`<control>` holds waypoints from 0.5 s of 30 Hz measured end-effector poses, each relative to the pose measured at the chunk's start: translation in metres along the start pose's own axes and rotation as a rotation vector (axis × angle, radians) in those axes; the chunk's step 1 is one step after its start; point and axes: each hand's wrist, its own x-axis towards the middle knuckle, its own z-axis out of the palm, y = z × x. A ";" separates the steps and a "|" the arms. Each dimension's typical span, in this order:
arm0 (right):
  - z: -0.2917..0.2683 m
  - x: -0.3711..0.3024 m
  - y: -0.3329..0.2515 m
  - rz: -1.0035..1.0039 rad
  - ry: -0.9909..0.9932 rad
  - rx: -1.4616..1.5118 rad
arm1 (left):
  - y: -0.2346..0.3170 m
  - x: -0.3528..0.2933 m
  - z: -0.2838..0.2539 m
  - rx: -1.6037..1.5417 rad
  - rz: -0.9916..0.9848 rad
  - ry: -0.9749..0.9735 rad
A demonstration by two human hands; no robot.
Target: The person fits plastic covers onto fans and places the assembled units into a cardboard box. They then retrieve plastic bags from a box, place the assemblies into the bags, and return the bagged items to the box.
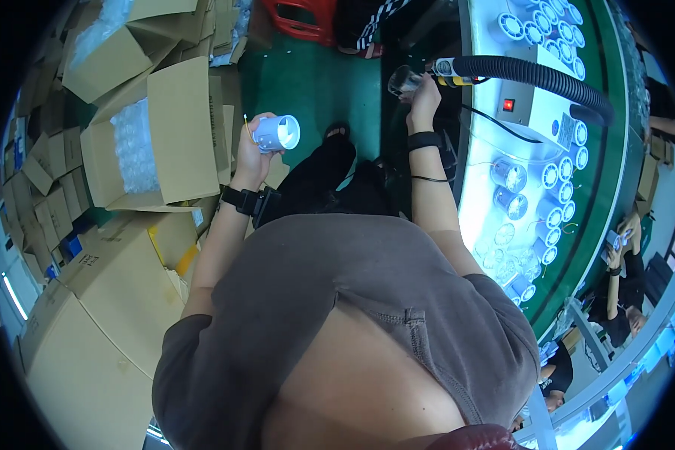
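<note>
My left hand is closed around a white cylindrical housing, whose round open end faces right. A thin yellowish wire sticks up beside the fingers. On the other side, my right hand grips a transparent cup, tilted with its wide end toward the left. Just beyond those fingers is the nozzle end of a black corrugated hose. Whether the hand also touches the nozzle, I cannot tell.
A bench on the right carries a white box-shaped machine with a lit red switch, several white housings and transparent cups. Open cartons with bubble wrap stand left. A red plastic chair is ahead; co-workers sit far right.
</note>
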 end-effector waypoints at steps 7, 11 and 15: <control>-0.013 -0.057 -0.017 0.050 -0.073 0.084 | -0.007 0.000 0.034 0.030 0.003 0.048; -0.038 -0.122 -0.043 0.333 -0.480 0.651 | -0.002 -0.003 0.074 0.024 -0.084 -0.149; -0.067 -0.167 -0.065 0.381 -0.595 0.744 | -0.005 -0.007 0.101 -0.057 -0.135 -0.509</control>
